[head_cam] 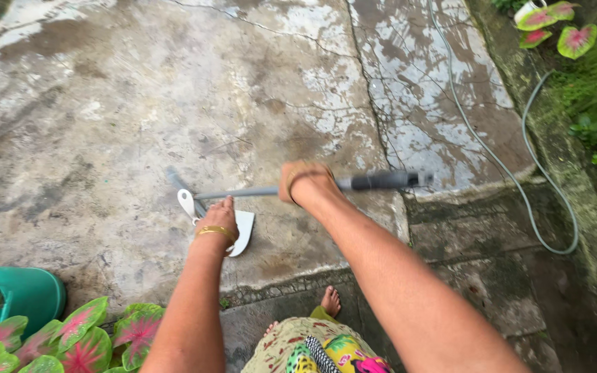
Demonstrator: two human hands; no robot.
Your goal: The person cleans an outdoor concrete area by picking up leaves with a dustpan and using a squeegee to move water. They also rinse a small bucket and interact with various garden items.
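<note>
**Two hands on a long-handled scraper over wet concrete**

Nearest to us, at the bottom edge of the view, are a patterned skirt [316, 352] and a bare foot [331, 301] on the lower step of the concrete floor [105, 124]. Going from the left: a green bucket [25, 293] stands at the floor's lower left corner, with pink-and-green leaves [77, 338] just beside it.

Next comes our left hand [220, 220], wearing a gold bangle [214, 232]. It presses down on the white blade [243, 231] of the scraper; we cannot tell how far its fingers curl, since we see only its back. Our right hand [305, 182] is closed around the grey handle [271, 190], near its middle.

The tool lies near the front edge of the upper slab. Its long axis runs almost level across the view, blade end pointing left, black grip [385, 181] pointing right, slightly raised.

A grey hose [519, 186] loops along the floor's right edge by the mossy border [589, 228].

We judge two risks. The concrete looks wet and patchy, so the bare foot could slip at the step. The left fingers sit on the blade itself, and a sudden shove from the right hand could nick them.
</note>
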